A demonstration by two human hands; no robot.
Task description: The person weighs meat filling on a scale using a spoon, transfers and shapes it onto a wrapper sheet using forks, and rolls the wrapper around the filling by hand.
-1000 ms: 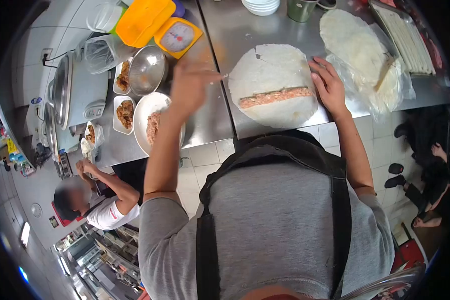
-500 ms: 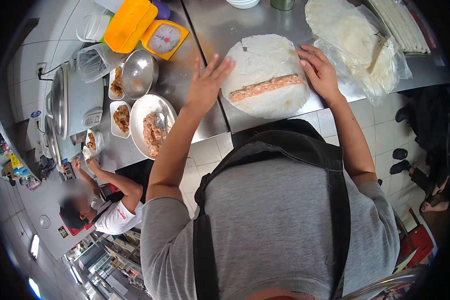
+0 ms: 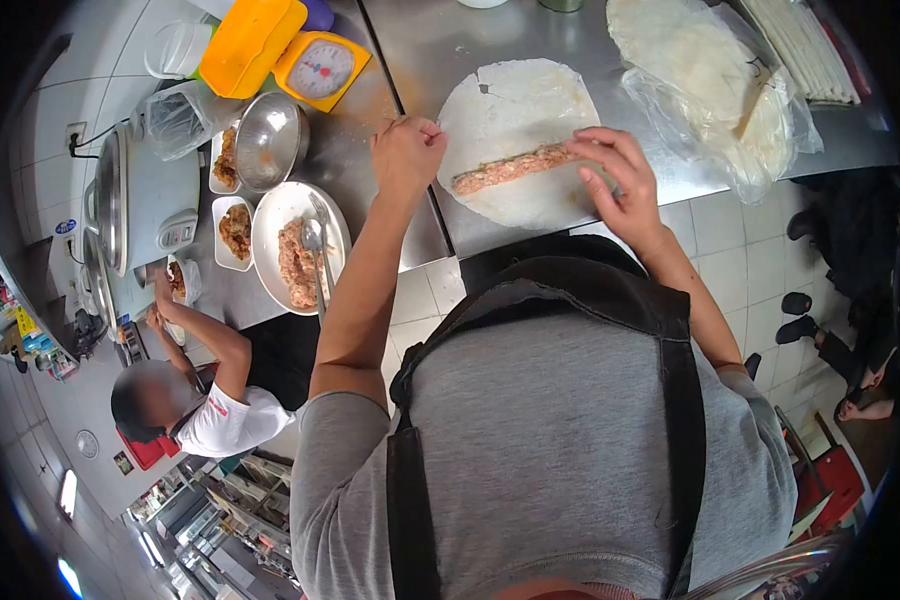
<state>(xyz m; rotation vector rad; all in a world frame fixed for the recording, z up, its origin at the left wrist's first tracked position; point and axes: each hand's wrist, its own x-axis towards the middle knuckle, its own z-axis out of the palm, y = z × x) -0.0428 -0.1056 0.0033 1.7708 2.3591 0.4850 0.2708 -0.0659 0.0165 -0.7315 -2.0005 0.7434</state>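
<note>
A thin, round whitish wrapper sheet (image 3: pixel 535 110) lies on the steel table, with a small tear near its far left edge. Across its lower half runs a strip of ground meat filling (image 3: pixel 505 172). My left hand (image 3: pixel 405 160) is beside the sheet's left edge, its fingers curled in and nothing visible in them. Over the right part of the sheet is my right hand (image 3: pixel 620 185), thumb and fingers apart. Its fingertips are at the right end of the filling; whether they press on it I cannot tell.
To the left stand an oval plate of ground meat (image 3: pixel 344 225) with spoon and fork, a metal bowl (image 3: pixel 273 140) and a yellow scale (image 3: pixel 320 70). More wrapper sheets (image 3: pixel 670 50) lie in plastic at the right. A co-worker (image 3: pixel 225 415) works at far left.
My left hand has curled its spread fingers and shifted slightly down and left. My right hand has moved from the sheet's right edge inward to the filling's end.
</note>
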